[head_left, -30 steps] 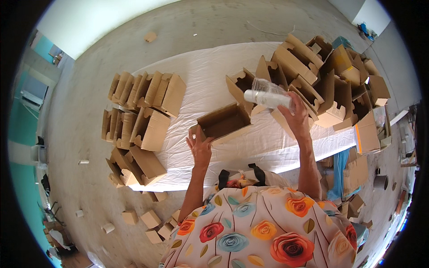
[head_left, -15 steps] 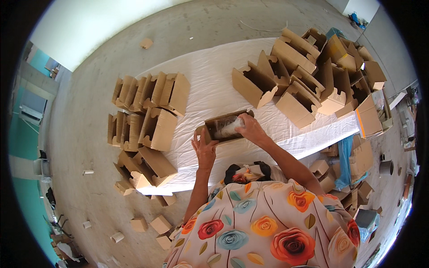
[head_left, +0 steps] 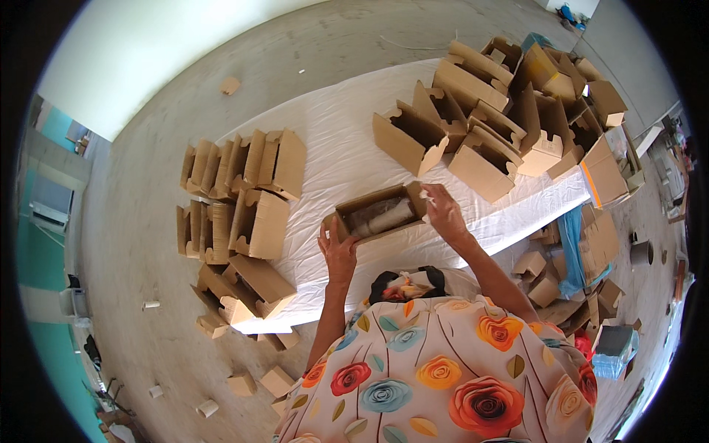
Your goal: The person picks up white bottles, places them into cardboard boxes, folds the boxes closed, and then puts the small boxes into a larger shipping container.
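In front of me an open brown cardboard box (head_left: 384,231) sits slantwise on the white-covered table. Inside it lies a pale roll-shaped thing (head_left: 389,218) in clear plastic wrapping. My left hand (head_left: 339,255) grips the box's left end, thumb and fingers at the near corner. At the right end, my right hand (head_left: 446,214) has its fingers bent together on the end wall's edge. Something small and whitish shows at those fingertips; I cannot make out what it is.
Rows of open cardboard boxes (head_left: 275,225) stand on the table's left. More open boxes (head_left: 484,166) are crowded on its right. White cloth (head_left: 332,118) covers the table. Cartons (head_left: 277,382) lie on the floor near me, and blue plastic (head_left: 570,251) hangs at the right.
My right hand has left the wrapped roll and moved right to the box's end. The roll now lies lower in the box. My left hand stays on the left end.
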`<state>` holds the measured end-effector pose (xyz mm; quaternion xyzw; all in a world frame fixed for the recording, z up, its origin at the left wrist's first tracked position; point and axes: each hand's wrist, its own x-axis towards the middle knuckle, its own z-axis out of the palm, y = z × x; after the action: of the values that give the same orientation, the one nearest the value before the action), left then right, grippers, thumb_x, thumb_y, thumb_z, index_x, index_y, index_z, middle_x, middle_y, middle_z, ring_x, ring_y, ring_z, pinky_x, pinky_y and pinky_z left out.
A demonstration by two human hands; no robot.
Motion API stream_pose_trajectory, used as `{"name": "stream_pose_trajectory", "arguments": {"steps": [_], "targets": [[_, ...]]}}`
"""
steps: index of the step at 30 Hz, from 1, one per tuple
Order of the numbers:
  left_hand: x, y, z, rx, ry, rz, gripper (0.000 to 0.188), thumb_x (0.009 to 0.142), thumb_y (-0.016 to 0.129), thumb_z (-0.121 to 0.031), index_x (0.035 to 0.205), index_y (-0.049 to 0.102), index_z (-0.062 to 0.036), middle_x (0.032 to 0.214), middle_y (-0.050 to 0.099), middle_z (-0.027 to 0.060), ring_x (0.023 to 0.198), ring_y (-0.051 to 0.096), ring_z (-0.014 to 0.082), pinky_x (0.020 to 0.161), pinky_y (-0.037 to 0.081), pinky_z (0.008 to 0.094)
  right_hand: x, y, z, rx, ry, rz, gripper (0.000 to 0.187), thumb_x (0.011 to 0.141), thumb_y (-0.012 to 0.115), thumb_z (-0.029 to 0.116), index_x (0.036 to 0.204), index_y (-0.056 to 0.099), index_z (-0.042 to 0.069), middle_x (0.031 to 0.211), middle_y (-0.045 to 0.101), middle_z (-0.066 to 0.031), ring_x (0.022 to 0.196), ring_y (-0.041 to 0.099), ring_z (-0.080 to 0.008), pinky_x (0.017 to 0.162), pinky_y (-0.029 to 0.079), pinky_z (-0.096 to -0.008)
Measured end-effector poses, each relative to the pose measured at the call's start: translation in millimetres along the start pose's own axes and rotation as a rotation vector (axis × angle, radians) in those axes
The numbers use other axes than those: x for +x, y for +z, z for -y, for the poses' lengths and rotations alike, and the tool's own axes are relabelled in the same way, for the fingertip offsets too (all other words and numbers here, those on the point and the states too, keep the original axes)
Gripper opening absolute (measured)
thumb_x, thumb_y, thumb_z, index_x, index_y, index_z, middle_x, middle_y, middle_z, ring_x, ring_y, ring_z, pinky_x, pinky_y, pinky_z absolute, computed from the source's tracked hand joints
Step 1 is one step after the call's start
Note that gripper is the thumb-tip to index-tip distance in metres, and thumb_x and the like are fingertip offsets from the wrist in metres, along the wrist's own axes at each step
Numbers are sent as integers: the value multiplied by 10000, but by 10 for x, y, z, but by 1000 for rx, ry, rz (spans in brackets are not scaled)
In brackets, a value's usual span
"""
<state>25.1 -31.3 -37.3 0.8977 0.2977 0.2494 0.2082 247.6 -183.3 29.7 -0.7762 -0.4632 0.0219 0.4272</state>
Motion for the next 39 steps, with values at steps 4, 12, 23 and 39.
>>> {"name": "stream_pose_trajectory", "arguments": {"steps": [4, 12, 23, 39], "targets": [[5, 31, -6, -2, 28, -20, 111, 702, 699, -103, 809, 696, -135, 1399, 318, 114, 1301, 220, 409, 1007, 233, 576, -248, -77, -303, -20, 118, 96, 495, 707, 464, -103, 1188, 467, 18, 1093, 525, -188, 1022, 526, -342, 885, 439, -387], [-19, 44, -9, 7, 14, -13, 188, 667, 688, -29, 836, 688, -109, 1399, 315, 126, 1300, 223, 411, 1014, 234, 563, -305, 152, -221, 13, 5, 307, 547, 744, 657, 37, 1255, 462, 37, 1221, 491, -170, 1088, 518, -327, 905, 447, -355], [29, 67, -110, -209, -134, -158, 221, 662, 708, 16, 852, 608, -37, 1407, 233, 187, 1253, 276, 393, 960, 382, 445, -179, 250, -338, 188, 179, 219, 271, 782, 648, 149, 1003, 618, -5, 890, 607, -150, 774, 581, -275, 696, 462, -342], [223, 5, -183, -433, -307, -355, 642, 679, 557, 131, 1261, 345, -37, 1142, 403, 134, 984, 467, 226, 840, 451, 329, -221, 328, -438, 219, 199, 177, 207, 763, 657, 120, 898, 558, -2, 869, 549, -143, 786, 554, -297, 703, 443, -356]]}}
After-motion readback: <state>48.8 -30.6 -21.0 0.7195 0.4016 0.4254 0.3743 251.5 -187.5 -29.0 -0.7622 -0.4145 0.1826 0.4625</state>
